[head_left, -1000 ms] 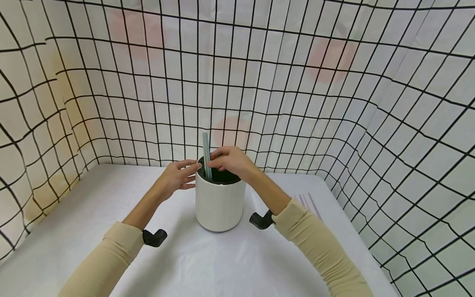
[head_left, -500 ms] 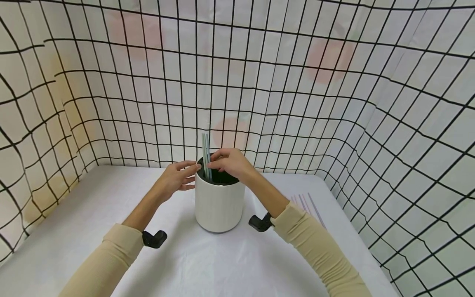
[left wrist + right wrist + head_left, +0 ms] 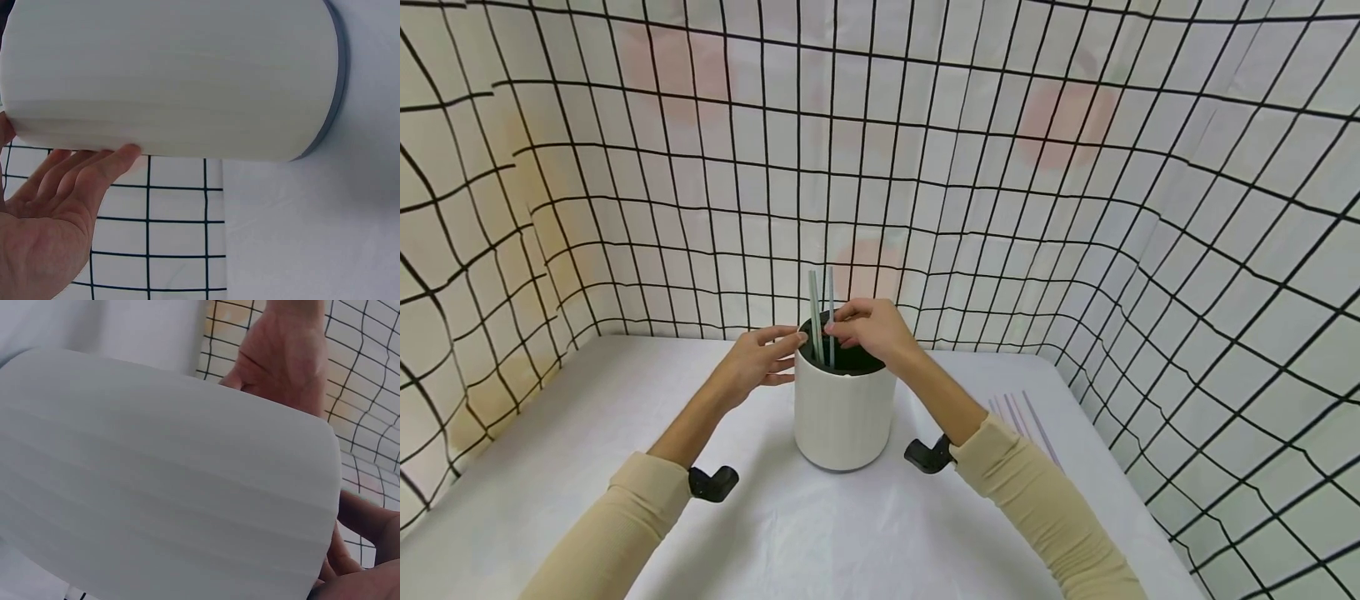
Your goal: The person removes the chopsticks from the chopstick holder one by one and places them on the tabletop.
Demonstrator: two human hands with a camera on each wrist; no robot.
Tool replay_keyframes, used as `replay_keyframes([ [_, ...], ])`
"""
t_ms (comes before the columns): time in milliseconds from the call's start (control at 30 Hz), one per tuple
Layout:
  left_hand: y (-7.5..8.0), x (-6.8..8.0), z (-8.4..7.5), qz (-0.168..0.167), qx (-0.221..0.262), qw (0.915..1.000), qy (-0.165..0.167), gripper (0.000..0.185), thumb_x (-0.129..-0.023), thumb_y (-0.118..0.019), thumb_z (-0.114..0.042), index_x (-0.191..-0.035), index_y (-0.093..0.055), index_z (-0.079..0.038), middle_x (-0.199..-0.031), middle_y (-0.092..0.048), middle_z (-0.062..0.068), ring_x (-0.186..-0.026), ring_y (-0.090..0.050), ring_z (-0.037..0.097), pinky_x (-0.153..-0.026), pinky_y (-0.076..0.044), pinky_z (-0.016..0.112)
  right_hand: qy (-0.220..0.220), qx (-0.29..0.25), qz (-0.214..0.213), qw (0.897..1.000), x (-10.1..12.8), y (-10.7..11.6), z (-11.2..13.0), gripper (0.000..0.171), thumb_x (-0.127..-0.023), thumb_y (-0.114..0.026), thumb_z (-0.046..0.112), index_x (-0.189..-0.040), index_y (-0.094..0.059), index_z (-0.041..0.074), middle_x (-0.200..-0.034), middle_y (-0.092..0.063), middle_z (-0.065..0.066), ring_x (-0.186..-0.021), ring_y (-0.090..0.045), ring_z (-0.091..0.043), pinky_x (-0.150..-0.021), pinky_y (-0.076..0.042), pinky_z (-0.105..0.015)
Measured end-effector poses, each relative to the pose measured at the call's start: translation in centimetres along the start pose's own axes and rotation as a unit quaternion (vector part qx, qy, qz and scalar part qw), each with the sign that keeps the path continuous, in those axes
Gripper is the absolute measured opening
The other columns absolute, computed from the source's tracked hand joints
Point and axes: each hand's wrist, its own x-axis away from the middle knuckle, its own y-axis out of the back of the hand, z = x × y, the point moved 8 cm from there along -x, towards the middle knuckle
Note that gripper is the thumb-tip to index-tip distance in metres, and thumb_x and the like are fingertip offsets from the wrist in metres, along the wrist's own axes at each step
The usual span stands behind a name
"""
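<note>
- Two thin grey-green straws [image 3: 820, 312] stand in a white ribbed cup [image 3: 844, 412] with a dark inside; the cup sits upright on the desk [image 3: 580, 450], near its middle. One straw leans a little left, the other stands nearly straight, and both rise above the rim.
- The right hand [image 3: 872, 329] hangs over the cup's mouth, wrist bent down; its grip pinches the straighter straw between thumb and fingertips, just above the rim.
- The left hand [image 3: 760, 358] rests against the cup's left side near the top, fingers straight and loosely spread, touching the wall. In the left wrist view the fingertips [image 3: 119, 156] lie along the cup's wall [image 3: 175, 75].
- A few more straws [image 3: 1022, 412] lie flat on the desk to the right, well apart from the cup, partly hidden by the right sleeve [image 3: 1037, 500].
- A white cloth with a black grid [image 3: 1075, 208] walls in the desk on three sides.
</note>
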Motion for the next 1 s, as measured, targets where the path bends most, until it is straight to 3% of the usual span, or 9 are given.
replay_keyframes([
  [233,0.0,-0.1,-0.1,-0.001,0.005,1.0000,0.001,0.068,-0.099,-0.066,-0.039,-0.152,-0.042,-0.002,-0.152,-0.050,0.019,-0.137,-0.052,0.038,-0.095,-0.060,0.037,-0.002,-0.089,-0.006,0.996,0.5,1.4,1.0,0.020,-0.092,-0.076,0.011,-0.106,-0.069,-0.001,-0.111,-0.073,-0.021,-0.083,-0.074,-0.024,-0.082,-0.065,-0.034],
  [333,0.0,0.0,0.0,-0.001,0.005,1.0000,0.002,0.069,-0.099,-0.066,-0.039,-0.152,-0.042,-0.002,-0.152,-0.049,0.019,-0.137,-0.052,0.038,-0.095,-0.060,0.038,-0.003,-0.088,-0.008,0.996,0.8,2.3,1.8,0.022,-0.092,-0.076,0.012,-0.109,-0.068,-0.001,-0.117,-0.071,-0.025,-0.089,-0.076,-0.027,-0.085,-0.064,-0.036],
  [567,0.0,0.1,0.2,-0.004,0.011,0.9999,0.002,0.069,-0.099,-0.067,-0.038,-0.152,-0.042,-0.002,-0.153,-0.049,0.017,-0.138,-0.051,0.039,-0.095,-0.060,0.038,0.002,-0.096,-0.019,0.995,1.5,5.5,4.2,0.023,-0.092,-0.075,0.014,-0.110,-0.066,0.002,-0.112,-0.072,-0.018,-0.098,-0.074,-0.033,-0.089,-0.063,-0.039],
  [833,0.0,0.1,0.1,-0.004,0.007,1.0000,0.002,0.070,-0.098,-0.068,-0.039,-0.152,-0.042,-0.002,-0.153,-0.049,0.017,-0.137,-0.052,0.039,-0.095,-0.060,0.039,0.025,-0.117,-0.050,0.992,3.2,9.6,7.2,0.023,-0.095,-0.074,0.017,-0.111,-0.064,0.003,-0.107,-0.073,-0.015,-0.095,-0.074,-0.029,-0.090,-0.063,-0.039],
  [1000,0.1,0.0,0.1,-0.006,0.008,0.9999,0.004,0.071,-0.098,-0.068,-0.039,-0.152,-0.042,-0.003,-0.153,-0.049,0.017,-0.137,-0.052,0.039,-0.095,-0.060,0.039,0.031,-0.106,-0.076,0.991,4.0,12.1,7.7,0.028,-0.094,-0.075,0.021,-0.114,-0.065,0.004,-0.105,-0.072,-0.012,-0.093,-0.074,-0.029,-0.089,-0.063,-0.036],
])
